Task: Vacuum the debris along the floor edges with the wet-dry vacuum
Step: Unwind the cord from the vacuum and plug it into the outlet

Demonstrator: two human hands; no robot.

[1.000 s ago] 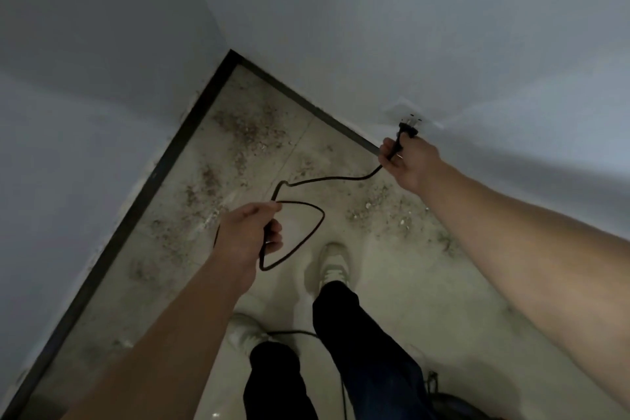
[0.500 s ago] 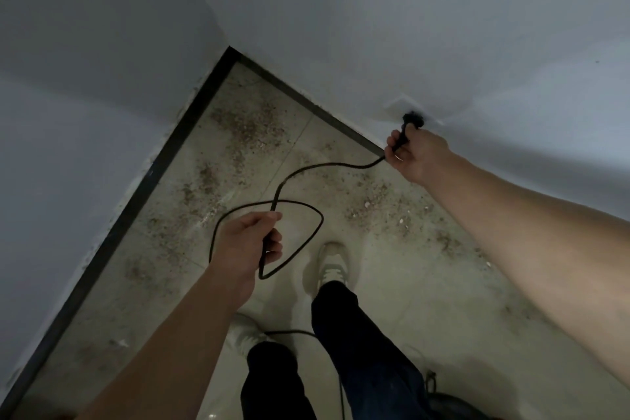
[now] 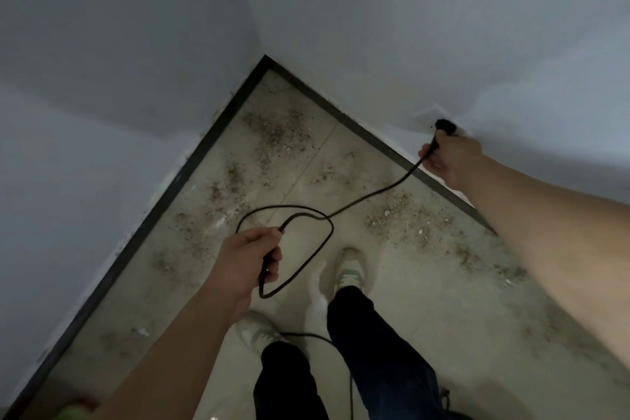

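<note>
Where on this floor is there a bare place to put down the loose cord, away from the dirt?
Barest patch: the floor between the right shoe and the right forearm. Crowded: debris spreads from the corner along both baseboards; the cord loops by the left hand.

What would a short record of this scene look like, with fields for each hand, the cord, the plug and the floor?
Left hand: grips loops of the black cord above the floor.
Right hand: pinches the same cord just behind the plug.
Plug: against the white wall outlet; prongs not visible.
Floor: pale tiles, with patches of debris near the corner and along the dark baseboard.
Vacuum: no hose or nozzle in view.
</note>
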